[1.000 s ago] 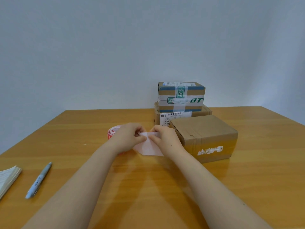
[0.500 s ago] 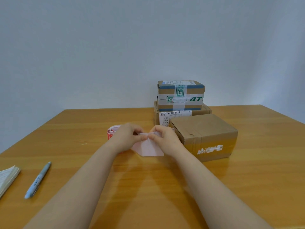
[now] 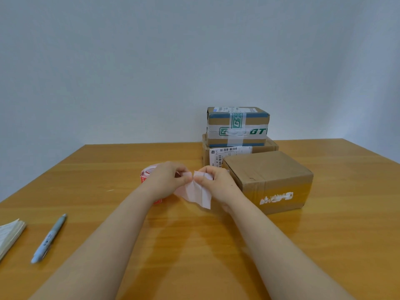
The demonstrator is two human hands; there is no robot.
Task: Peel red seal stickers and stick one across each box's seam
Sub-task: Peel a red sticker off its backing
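Both hands hold a white strip of sticker backing above the table. My left hand pinches its top left corner, and my right hand pinches the top edge beside it. The strip hangs down between the hands with its pale back toward me. A roll of red seal stickers lies on the table behind my left hand, mostly hidden. A plain brown box sits just right of my right hand. Behind it a flat box with a white label carries a box wrapped in green-printed tape.
A blue-grey pen lies at the front left of the wooden table. A stack of paper sits at the left edge. A plain wall stands behind the table's far edge.
The strip's top edge has buckled between the hands, with a small gap opening at the top. Both hands have stayed in place.
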